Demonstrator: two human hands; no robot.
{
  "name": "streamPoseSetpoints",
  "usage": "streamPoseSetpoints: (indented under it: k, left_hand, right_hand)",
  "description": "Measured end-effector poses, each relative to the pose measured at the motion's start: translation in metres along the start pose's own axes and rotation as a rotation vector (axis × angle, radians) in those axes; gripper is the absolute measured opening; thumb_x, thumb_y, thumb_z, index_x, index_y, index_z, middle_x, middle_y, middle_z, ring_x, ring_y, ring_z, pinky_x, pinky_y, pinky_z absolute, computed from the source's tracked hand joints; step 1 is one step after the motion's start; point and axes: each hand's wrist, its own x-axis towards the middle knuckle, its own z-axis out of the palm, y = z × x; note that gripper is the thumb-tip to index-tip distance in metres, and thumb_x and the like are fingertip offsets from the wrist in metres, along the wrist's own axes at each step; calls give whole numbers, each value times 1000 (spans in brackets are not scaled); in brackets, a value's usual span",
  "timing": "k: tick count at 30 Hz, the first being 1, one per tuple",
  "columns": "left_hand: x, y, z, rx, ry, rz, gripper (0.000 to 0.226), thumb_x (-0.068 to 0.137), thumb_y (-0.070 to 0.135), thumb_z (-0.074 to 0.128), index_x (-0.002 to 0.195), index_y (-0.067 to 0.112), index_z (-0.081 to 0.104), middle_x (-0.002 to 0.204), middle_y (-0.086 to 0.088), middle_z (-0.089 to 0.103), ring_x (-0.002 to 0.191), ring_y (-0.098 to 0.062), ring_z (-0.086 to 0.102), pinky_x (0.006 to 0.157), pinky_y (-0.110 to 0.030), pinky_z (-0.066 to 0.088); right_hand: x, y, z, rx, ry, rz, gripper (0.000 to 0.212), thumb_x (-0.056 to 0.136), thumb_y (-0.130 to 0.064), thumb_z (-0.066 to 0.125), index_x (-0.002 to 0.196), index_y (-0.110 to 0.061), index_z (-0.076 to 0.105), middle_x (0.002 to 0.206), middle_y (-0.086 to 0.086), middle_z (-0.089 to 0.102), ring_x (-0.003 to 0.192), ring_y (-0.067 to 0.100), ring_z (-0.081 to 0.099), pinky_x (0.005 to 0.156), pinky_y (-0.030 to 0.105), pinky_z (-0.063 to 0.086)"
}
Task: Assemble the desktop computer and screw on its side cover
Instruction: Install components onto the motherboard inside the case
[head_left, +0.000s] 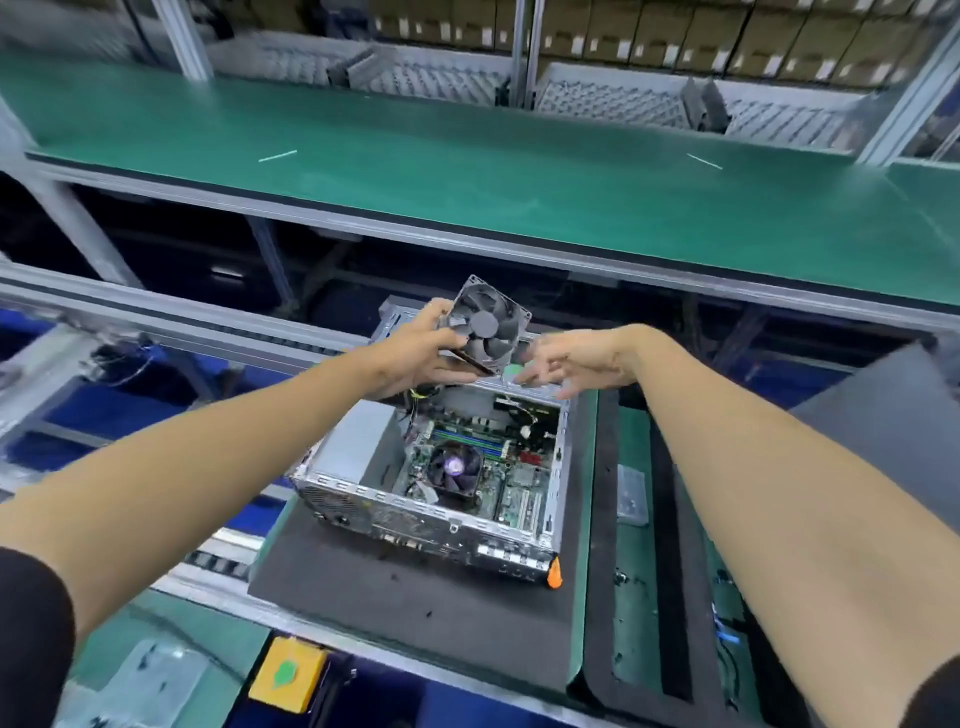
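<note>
We have the open computer case (358, 483) lying on its side on a dark foam mat (415, 597), the motherboard (498, 467) and its CPU cooler (453, 470) facing up at us. The step in hand looks like fitting the case fan (489, 323), which our left hand (415, 358) grips by its lower corner, fingers and thumb curled round the frame, holding it tilted above the far end of the case. Our right hand (566, 364) is empty, fingers spread and relaxed, just beside the fan and over the far rim. To do this well, we judge we should take the fan's free edge with the right hand, square it to the case wall, and keep its lead from dropping onto the cooler blades. Loose cables (524, 421) near the far corner inside may snag the fan as it goes in. The grey panel (883, 415) at the right, possibly the side cover, lies well apart from the case. A small clear box (631, 493) sits on the green strip right of the mat, and an orange-handled tool (555, 571) leans at the case's near corner, neither in our way
</note>
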Motion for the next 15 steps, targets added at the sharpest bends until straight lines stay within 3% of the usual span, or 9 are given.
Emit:
streamPoseSetpoints:
  k: [4, 6, 9, 11, 15]
  left_hand:
    - [-9, -7, -23, -33, 33, -10, 41, 97, -1, 51, 129, 23, 44, 129, -19, 59, 111, -44, 66, 89, -45, 59]
    - [-13, -11, -32, 2, 45, -35, 48, 94, -5, 53, 132, 22, 42, 115, -18, 62, 100, -36, 70, 85, -43, 60]
    - [-21, -19, -46, 175, 112, -40, 47, 85, -6, 61, 120, 22, 48, 91, -6, 71, 76, -19, 71, 67, -32, 58]
    - [-24, -26, -58, 292, 106, -41, 40, 85, -9, 64, 108, 20, 48, 95, -11, 67, 84, -24, 67, 69, -33, 54]
    - [-30, -40, -77, 472, -63, -72, 40, 87, -10, 68, 109, 15, 45, 105, -14, 74, 92, -29, 72, 75, -32, 58]
  right_hand:
    - [34, 2, 44, -125, -91, 18, 42, 94, -2, 53, 135, -6, 47, 142, 12, 61, 136, 13, 53, 113, 45, 37]
    - [45, 6, 58, -172, -136, 5, 18, 93, 2, 50, 109, -4, 54, 124, 11, 72, 132, 24, 58, 106, 43, 41]
    - [54, 14, 69, -124, -100, -22, 17, 96, 5, 43, 86, -9, 46, 82, 7, 63, 87, 21, 72, 105, 48, 46]
    - [58, 19, 71, -117, -38, -51, 21, 95, 6, 40, 82, -11, 43, 70, 4, 55, 67, 17, 63, 96, 49, 49]
    - [63, 27, 75, -169, -15, -38, 28, 95, 7, 41, 74, -12, 43, 64, 3, 58, 71, 22, 68, 71, 27, 54]
